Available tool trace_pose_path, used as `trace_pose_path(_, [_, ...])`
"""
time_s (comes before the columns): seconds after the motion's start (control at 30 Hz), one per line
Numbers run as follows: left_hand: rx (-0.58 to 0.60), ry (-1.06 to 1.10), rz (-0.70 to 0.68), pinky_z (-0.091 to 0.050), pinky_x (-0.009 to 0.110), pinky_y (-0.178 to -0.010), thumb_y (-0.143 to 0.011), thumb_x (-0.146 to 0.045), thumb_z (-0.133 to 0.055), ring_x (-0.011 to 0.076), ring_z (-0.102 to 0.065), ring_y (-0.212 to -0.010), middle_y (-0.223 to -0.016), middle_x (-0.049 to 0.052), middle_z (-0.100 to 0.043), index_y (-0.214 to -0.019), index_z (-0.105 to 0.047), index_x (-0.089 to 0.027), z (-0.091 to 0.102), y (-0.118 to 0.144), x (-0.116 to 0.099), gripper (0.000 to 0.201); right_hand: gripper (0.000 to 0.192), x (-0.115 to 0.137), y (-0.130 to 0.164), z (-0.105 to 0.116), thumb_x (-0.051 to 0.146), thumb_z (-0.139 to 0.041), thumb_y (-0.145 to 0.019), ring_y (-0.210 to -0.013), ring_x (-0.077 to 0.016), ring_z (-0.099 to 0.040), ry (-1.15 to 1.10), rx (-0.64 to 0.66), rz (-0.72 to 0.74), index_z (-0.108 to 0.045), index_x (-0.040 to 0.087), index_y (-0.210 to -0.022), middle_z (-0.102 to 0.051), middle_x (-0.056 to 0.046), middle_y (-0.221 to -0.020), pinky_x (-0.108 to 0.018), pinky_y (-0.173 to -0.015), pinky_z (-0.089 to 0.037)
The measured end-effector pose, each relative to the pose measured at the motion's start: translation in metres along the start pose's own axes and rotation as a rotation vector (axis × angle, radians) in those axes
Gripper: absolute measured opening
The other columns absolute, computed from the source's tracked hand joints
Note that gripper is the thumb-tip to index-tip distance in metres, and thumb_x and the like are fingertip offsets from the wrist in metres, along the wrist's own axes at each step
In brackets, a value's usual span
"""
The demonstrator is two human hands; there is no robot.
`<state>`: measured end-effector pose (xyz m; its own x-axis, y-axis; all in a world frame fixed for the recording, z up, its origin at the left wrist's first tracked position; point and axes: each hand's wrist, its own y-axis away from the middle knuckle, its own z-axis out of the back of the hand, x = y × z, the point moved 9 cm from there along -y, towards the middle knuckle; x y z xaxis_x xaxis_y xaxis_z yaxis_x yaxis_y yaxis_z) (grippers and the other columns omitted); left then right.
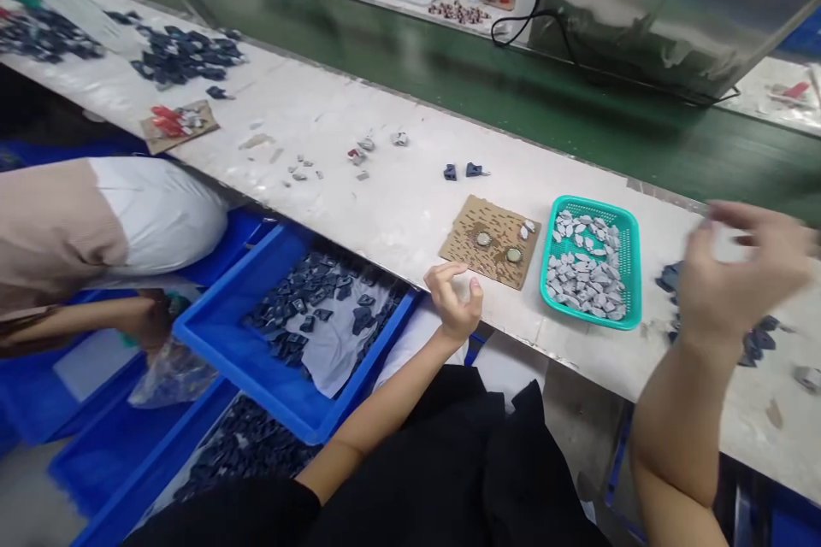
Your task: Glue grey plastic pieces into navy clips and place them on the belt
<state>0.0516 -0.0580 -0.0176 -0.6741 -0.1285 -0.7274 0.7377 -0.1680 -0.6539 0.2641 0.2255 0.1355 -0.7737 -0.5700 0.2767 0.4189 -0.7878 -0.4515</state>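
Observation:
My left hand (pixel 454 301) is at the table's front edge, just below a brown cardboard piece (pixel 468 226). Its fingers are loosely curled, the thumb stands apart, and nothing shows between them. Two small round metal-rimmed discs (pixel 483 239) and a couple of white leaf-shaped pieces (pixel 527 228) lie on the cardboard. To its right stands a green basket (pixel 637 273) with many white leaf-shaped pieces (pixel 587 282). My right hand (pixel 737 273) is raised over the table right of the basket, bent and blurred; whether it holds anything cannot be made out. Dark blue pieces (pixel 760 342) lie beneath it.
Two dark blue pieces (pixel 473 169) lie behind the cardboard. A blue crate (pixel 237 367) of dark blue parts is below the table edge. Another person's arm (pixel 83 325) reaches into crates at left. Behind the table runs a green belt (pixel 398 60); a metal housing (pixel 660 8) stands there.

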Motion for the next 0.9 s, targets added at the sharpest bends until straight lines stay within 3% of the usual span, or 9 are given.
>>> trace_pose_path(0.07, [0.004,-0.001,-0.013,-0.050,0.041,-0.091,-0.092,-0.035,-0.059,0.0221,-0.068,-0.094,-0.096,0.007,-0.069,-0.104,-0.058,-0.021,0.002,-0.001,-0.004,0.019,0.036,0.026,0.002,-0.052,0.027,-0.048,-0.092,-0.108,-0.0324,-0.069,0.011,0.325,0.019,-0.076,0.017,-0.112,-0.076,-0.016,-0.111,-0.048,-0.100,-0.052])
trace_pose_path(0.13, [0.004,-0.002,-0.039,-0.049,0.041,-0.090,-0.092,-0.031,-0.058,0.0217,-0.067,-0.093,-0.096,0.007,-0.069,-0.105,-0.058,-0.022,0.005,-0.004,-0.009,0.016,0.021,0.043,0.010,-0.092,0.027,-0.057,-0.083,-0.090,-0.0301,-0.072,0.012,0.554,0.060,-0.077,0.020,-0.088,-0.078,-0.012,-0.092,-0.042,-0.086,-0.055])
trace_pose_path(0.27, [-0.002,-0.009,-0.102,-0.048,0.040,-0.087,-0.091,-0.026,-0.058,0.0199,-0.067,-0.089,-0.094,0.005,-0.069,-0.106,-0.056,-0.023,0.009,-0.009,-0.021,0.015,0.020,0.047,0.024,-0.132,0.037,-0.069,-0.080,-0.085,-0.0342,-0.073,0.030,0.759,0.089,-0.076,0.020,-0.088,-0.079,-0.014,-0.091,-0.043,-0.075,-0.054])
trace_pose_path(0.53, [0.020,-0.010,-0.146,-0.045,0.045,-0.089,-0.090,-0.025,-0.057,0.0193,-0.067,-0.080,-0.086,0.002,-0.067,-0.105,-0.054,-0.025,0.008,-0.010,-0.029,0.016,0.011,0.044,0.026,-0.151,0.031,-0.076,-0.081,-0.078,-0.0296,-0.073,0.035,0.978,0.042,-0.072,0.026,-0.089,-0.077,-0.009,-0.087,-0.038,-0.067,-0.051])
trace_pose_path(0.73, [0.031,0.023,-0.132,-0.046,0.044,-0.090,-0.088,-0.022,-0.057,0.0175,-0.066,-0.078,-0.085,0.001,-0.066,-0.104,-0.053,-0.024,0.009,-0.010,-0.027,0.017,0.010,0.046,0.029,-0.161,0.026,-0.072,-0.079,-0.075,-0.0254,-0.068,0.096,1.024,0.035,-0.070,0.025,-0.088,-0.072,-0.007,-0.082,-0.035,-0.069,-0.047])
trace_pose_path(0.9, [0.067,0.153,-0.062,-0.052,0.034,-0.078,-0.090,-0.021,-0.055,0.0167,-0.063,-0.085,-0.090,0.003,-0.061,-0.106,-0.054,-0.022,0.009,-0.008,-0.015,0.016,0.014,0.039,0.035,-0.159,0.033,-0.061,-0.086,-0.070,-0.0253,-0.069,0.158,1.043,0.008,-0.067,0.026,-0.096,-0.074,-0.007,-0.091,-0.035,-0.064,-0.046])
